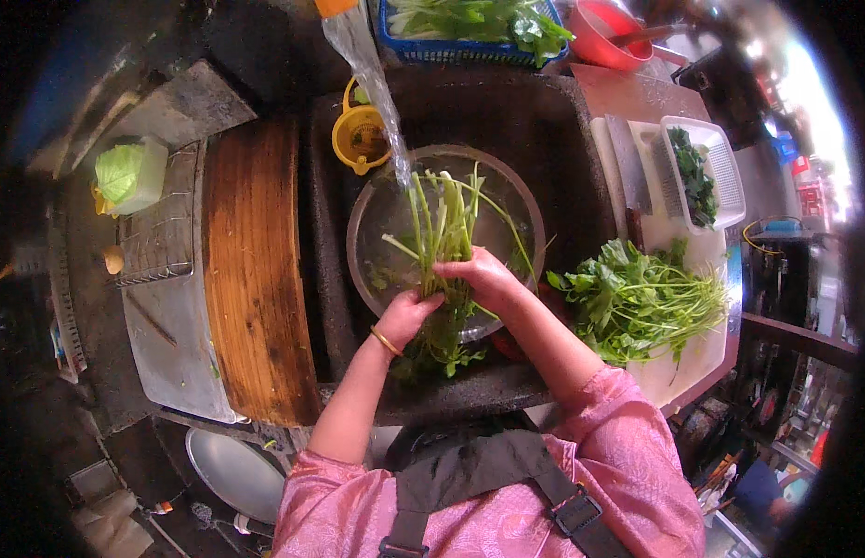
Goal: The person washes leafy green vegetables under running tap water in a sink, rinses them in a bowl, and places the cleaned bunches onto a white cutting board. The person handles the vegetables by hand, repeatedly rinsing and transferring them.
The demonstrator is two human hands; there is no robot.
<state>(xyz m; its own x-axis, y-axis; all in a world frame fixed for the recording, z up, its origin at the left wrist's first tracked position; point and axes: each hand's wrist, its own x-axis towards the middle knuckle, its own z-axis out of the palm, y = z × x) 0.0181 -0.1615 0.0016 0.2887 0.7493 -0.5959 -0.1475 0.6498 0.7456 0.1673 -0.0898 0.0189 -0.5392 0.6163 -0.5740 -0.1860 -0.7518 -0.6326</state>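
Observation:
Both my hands grip one bunch of leafy green stalks (443, 223) over a round basin of water (358, 230) in the dark sink. My left hand (406, 317), with a bangle at the wrist, holds the bunch from the left and lower down. On the right side my right hand (482, 275) closes round the stalks, thumb across them. The cut ends point away from me, and the leaves hang towards me at the basin's near rim. Water (383, 104) pours from an orange-tipped spout (336, 7) into the basin beside the stalks. Some leaf bits float in it.
A yellow strainer (361, 139) stands behind the basin. To the right, more leafy greens (641, 300) lie on a white cutting board (708, 342), near a cleaver (629, 164) and a white basket (731, 174). A wooden board (258, 279) is left; a blue basket (467, 50) of greens is behind.

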